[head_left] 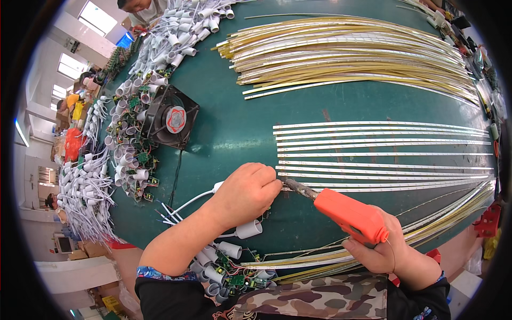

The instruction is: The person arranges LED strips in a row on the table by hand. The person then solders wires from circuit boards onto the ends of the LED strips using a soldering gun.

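Observation:
My right hand [392,245] grips a red-orange soldering gun [349,216] by its body. The gun's dark metal tip points left and reaches the left ends of the lower white LED strips [384,156]. Beside that tip, my left hand [248,192] is closed, fingers pinched together at the strip ends; what they hold is hidden. A white cap with a white cable [194,201] shows just behind the left hand. Below the left wrist lies a white plastic tube cap [249,229]. The LED strips lie side by side in a row across the green table [229,133].
A black square fan [170,117] stands left of centre. White caps with green circuit boards [128,144] and cabled caps [85,197] pile along the left. A thick bundle of yellow-white strips [346,56] lies at the back; more strips [448,216] lie near me. Another person [141,10] sits at the far left.

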Action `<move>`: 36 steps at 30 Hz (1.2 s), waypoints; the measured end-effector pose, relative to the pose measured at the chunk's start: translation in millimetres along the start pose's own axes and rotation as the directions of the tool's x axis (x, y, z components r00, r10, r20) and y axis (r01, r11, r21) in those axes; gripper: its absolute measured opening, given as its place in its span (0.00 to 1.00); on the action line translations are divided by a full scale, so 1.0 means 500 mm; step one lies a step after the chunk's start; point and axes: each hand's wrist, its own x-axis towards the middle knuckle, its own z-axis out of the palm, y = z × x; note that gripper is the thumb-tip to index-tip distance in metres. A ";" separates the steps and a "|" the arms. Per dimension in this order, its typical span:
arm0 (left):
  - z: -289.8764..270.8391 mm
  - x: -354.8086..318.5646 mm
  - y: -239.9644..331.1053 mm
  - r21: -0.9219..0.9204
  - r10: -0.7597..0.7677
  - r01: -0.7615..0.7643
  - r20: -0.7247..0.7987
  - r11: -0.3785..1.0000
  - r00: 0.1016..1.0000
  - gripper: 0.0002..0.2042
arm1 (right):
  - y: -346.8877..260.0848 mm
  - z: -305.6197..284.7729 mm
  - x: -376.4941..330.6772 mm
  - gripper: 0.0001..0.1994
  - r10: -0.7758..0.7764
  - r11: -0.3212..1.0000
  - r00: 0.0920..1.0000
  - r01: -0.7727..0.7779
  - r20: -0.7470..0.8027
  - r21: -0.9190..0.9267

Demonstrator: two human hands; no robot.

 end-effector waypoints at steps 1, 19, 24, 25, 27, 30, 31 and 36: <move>0.000 0.001 0.000 0.003 -0.003 0.003 0.008 1.000 1.000 0.09 | -0.001 -0.001 0.000 0.26 0.003 1.000 1.000 -0.003 0.002 0.001; -0.001 0.004 0.006 0.023 0.003 -0.003 0.020 1.000 1.000 0.08 | -0.001 -0.009 -0.013 0.29 0.009 1.000 1.000 -0.009 -0.024 0.019; -0.001 0.006 0.002 0.020 0.004 -0.004 0.023 1.000 1.000 0.07 | -0.002 -0.009 -0.015 0.30 -0.006 1.000 0.998 0.006 -0.059 -0.010; 0.000 0.006 0.001 0.017 0.005 -0.005 0.023 1.000 1.000 0.07 | 0.002 -0.009 -0.016 0.30 -0.026 0.999 0.998 0.025 -0.062 -0.021; -0.002 0.007 -0.002 0.014 0.004 -0.004 0.025 1.000 1.000 0.08 | 0.003 -0.008 -0.015 0.30 -0.047 0.998 0.997 0.045 -0.065 -0.032; -0.004 0.003 -0.005 0.003 0.004 -0.004 0.026 1.000 1.000 0.07 | -0.006 -0.008 -0.014 0.26 0.064 0.995 0.996 -0.058 -0.068 0.081; -0.011 -0.007 -0.003 0.007 -0.005 0.005 0.027 1.000 1.000 0.07 | -0.006 -0.010 -0.013 0.23 0.074 0.994 0.995 -0.069 -0.060 0.089; 0.014 0.007 -0.006 -0.022 0.038 -0.038 0.003 0.999 0.999 0.05 | 0.009 0.010 -0.037 0.17 0.080 0.989 0.964 -0.043 -0.254 0.145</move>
